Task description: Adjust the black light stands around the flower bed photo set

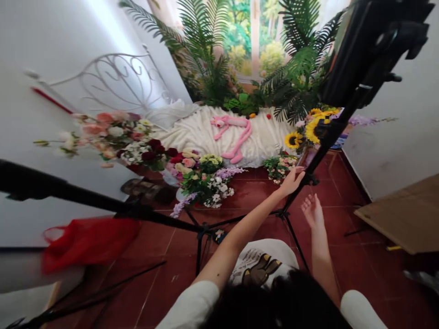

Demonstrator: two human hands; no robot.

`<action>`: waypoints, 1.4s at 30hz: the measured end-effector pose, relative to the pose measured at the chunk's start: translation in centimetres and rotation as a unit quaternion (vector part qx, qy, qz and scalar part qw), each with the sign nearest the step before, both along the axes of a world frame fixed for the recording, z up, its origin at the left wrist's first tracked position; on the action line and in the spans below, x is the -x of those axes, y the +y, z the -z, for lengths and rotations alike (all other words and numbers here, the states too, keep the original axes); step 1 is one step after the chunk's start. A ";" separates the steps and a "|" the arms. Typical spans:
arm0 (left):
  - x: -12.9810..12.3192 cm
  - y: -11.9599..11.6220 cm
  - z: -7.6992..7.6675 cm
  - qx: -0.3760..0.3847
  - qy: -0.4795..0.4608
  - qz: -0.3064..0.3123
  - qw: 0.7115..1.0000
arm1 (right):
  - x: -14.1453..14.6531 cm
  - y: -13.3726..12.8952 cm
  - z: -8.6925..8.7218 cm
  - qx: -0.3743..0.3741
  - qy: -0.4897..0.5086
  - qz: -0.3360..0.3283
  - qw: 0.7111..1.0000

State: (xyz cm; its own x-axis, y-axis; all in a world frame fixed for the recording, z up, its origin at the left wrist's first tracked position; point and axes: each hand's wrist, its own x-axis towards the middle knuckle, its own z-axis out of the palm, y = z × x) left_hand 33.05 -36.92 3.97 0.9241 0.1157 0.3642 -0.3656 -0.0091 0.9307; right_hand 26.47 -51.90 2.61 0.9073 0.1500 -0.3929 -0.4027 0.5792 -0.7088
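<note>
- the left hand [292, 181] is at the pole of the right-hand black stand [324, 150], fingers reaching to it near a clamp; whether they grip or only touch, i cannot tell.
- the right hand [313, 211] is open and bare, fingers loosely curled, just right of the pole and apart from it.
- the step in hand looks like handling or steadying this stand; shifting it would seem to call for a firm grip from both hands.
- above the hands, the stand bears a bulky black fixture [372, 52], perhaps top-heavy.
- beyond the left hand lie a small bouquet [279, 167] and sunflowers [313, 130], close enough to be brushed.
- left of that hand, a second stand [75, 195] and more flowers [212, 187] crowd the floor.
- right of the right hand, a cardboard sheet [404, 214] limits room.
</note>
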 end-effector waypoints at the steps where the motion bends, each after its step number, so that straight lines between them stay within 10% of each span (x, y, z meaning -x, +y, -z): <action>1: -0.9 -1.0 -1.0 0.000 -0.003 0.017 1.000 | -0.1 0.1 -0.6 -0.028 0.006 -0.014 0.999; 6: -3.8 -3.7 -4.1 0.031 0.024 0.030 0.999 | -1.1 1.0 -3.5 -0.167 0.007 -0.075 0.983; 11: -4.5 -3.7 -3.8 0.046 0.029 0.040 0.998 | -2.5 1.3 -5.4 -0.206 -0.033 -0.039 0.977; 31: -3.9 -3.7 -4.1 0.007 0.003 0.009 1.000 | -5.6 -1.6 -5.7 -0.290 0.038 -0.162 0.942; 34: -4.0 -3.8 -4.0 0.012 -0.003 0.003 1.000 | -5.9 -1.5 -5.5 -0.209 0.019 -0.162 0.964; 38: -4.0 -3.8 -4.1 0.014 -0.009 0.002 1.000 | -6.0 -1.1 -5.0 0.082 -0.061 -0.139 0.985; 42: -3.9 -3.9 -4.2 0.013 -0.002 0.002 1.000 | -5.8 -1.5 -4.8 0.399 -0.241 -0.088 0.880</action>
